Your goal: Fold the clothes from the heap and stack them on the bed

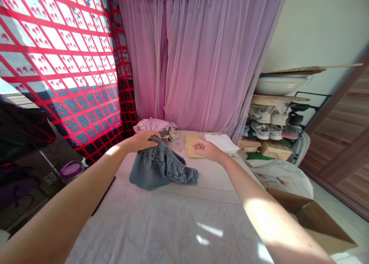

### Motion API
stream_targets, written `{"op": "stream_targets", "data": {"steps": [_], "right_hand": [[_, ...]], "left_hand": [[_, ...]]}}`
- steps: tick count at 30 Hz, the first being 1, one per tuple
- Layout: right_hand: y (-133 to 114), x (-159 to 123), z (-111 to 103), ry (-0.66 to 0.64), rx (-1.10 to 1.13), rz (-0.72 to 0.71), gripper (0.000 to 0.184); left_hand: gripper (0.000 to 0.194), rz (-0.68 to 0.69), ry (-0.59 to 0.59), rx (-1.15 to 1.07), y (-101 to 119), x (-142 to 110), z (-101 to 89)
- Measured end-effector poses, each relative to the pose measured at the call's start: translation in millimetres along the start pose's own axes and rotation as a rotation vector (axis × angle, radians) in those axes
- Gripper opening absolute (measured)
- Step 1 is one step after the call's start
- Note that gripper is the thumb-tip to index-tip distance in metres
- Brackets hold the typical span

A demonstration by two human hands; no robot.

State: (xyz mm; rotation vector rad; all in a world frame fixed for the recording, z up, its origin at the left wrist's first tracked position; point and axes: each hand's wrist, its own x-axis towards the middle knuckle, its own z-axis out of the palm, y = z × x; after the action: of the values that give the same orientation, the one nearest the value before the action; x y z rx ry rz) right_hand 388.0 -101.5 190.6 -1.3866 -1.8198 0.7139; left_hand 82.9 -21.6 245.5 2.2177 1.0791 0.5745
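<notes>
Gripping the waistband of the gray shorts (161, 167), the left hand (142, 141) is holding them on the bed (161, 225), their long axis running 10 to 4 o'clock. The right hand (207, 150) is curling its fingers loosely, holding nothing, just over a kraft envelope (190, 145). A cardboard box (311, 221) is sitting at 4 o'clock, its contents hidden.

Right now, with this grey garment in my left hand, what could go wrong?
Your right hand is close to the tan paper envelope, so a careless move might shift it or the white folded item beside it. The grey elastic-waist garment, gripped by your left hand, lies loose on the bed and could drag against them if pulled that way.
</notes>
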Motion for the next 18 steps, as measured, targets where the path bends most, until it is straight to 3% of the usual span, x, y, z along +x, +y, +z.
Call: {"op": "stream_targets", "data": {"steps": [5, 9, 11, 15, 18], "right_hand": [[12.3, -13.9, 48.6, -0.079, 0.038, 0.015, 0.072], [28.2, -10.6, 75.1, -0.035, 0.16, 0.161, 0.088], [36.1, -6.4, 80.0, -0.043, 0.3, 0.215, 0.084], [41.4, -1.6, 71.9, -0.172, 0.437, 0.223, 0.049], [29.9, 1.4, 51.4, -0.092, 0.383, 0.167, 0.033]], "left_hand": [[0.033, 0.019, -0.079, 0.003, 14.5, -3.8, 0.6], [0.034, 0.05, -0.115, -0.009, 18.3, -5.0, -1.0], [0.034, 0.077, -0.12, 0.037, 17.0, -5.8, -2.9], [0.032, 0.105, -0.135, 0.029, 8.0, -8.3, -7.1], [0.034, 0.066, -0.085, 0.007, -2.2, -8.0, -8.3]]}}
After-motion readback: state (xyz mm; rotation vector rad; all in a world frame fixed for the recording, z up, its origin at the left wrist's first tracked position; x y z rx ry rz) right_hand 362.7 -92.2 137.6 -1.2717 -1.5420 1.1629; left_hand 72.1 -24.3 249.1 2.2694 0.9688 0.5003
